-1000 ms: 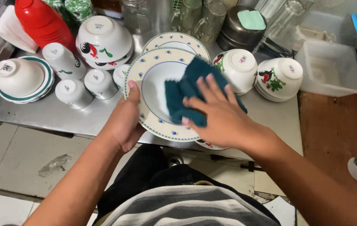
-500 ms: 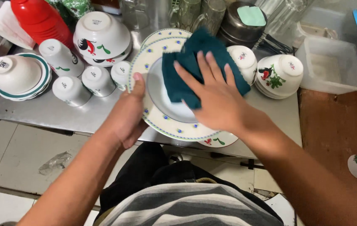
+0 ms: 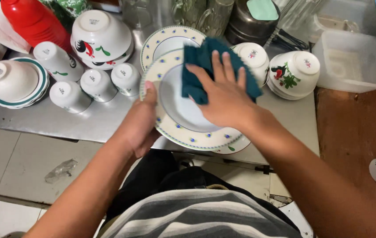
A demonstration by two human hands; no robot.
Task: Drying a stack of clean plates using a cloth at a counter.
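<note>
Upturned white cups (image 3: 97, 83) stand in a cluster on the steel counter (image 3: 64, 121), near a stack of green-rimmed bowls (image 3: 13, 81) at the left. Behind them sit a rooster-painted bowl (image 3: 102, 37) and a red bottle (image 3: 31, 20). A second dotted plate (image 3: 166, 39) lies further back. At the right, flowered bowls (image 3: 295, 72) sit beside a clear plastic tub (image 3: 351, 59)
</note>
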